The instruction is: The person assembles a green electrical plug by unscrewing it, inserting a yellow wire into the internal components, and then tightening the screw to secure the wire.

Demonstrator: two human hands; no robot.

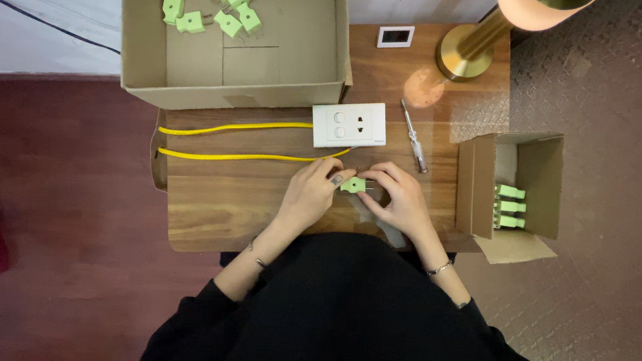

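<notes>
Over the table (211, 218), her left hand (310, 191) and right hand (402, 198) both pinch one green plug (353, 184), fingers closed around it, steadying it from either side.

Wood, cardboard, plastic and brass

The counter (212, 210) is wood-grain with a slight sheen; on it a glossy white plastic socket (349, 125). Behind the socket, a matt brown cardboard box (232, 93) holds smooth green plastic plugs (230, 22); right of the socket stands a shiny brass lamp base (464, 56).
</notes>
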